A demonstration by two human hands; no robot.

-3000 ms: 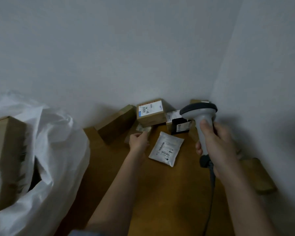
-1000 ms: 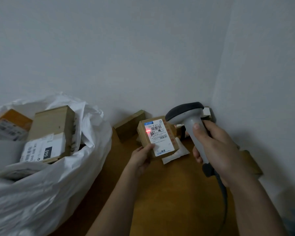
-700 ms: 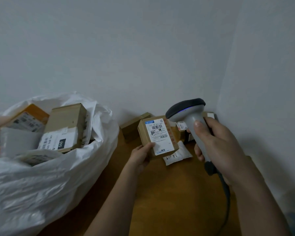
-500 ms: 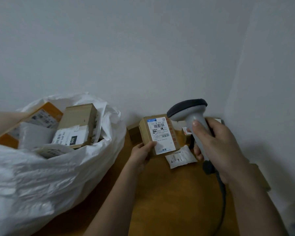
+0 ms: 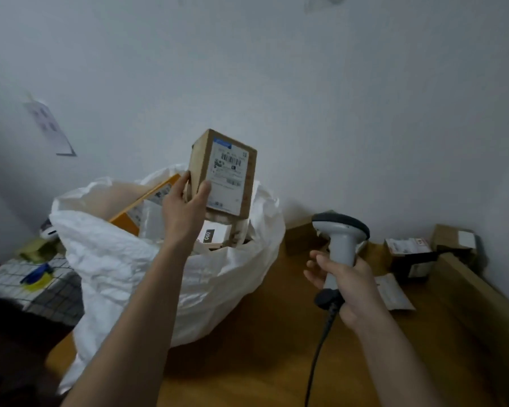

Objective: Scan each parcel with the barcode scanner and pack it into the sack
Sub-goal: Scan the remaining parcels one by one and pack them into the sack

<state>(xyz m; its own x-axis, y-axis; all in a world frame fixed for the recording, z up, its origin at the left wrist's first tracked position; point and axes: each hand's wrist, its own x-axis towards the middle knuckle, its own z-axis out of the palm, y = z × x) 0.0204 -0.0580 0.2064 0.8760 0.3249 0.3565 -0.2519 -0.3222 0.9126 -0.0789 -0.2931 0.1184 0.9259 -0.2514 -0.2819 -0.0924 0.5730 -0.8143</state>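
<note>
Several parcels [image 5: 147,207] fill the sack [image 5: 124,268]; left hand [image 5: 185,212] fingers grasp a box [image 5: 222,171] above it, right hand [image 5: 350,284] fingers grasp the scanner [image 5: 340,239]; three-odd parcels [image 5: 409,254] remain at frame right.

"060" on black patch, sack parcel label [image 5: 208,237].

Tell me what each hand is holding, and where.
Left hand grips the box by its lower left corner, above the sack. Right hand grips the scanner by its handle.

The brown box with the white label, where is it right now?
In the head view the brown box is left of centre, held up by the left hand over the open mouth of the white sack, well left of the scanner.
</note>
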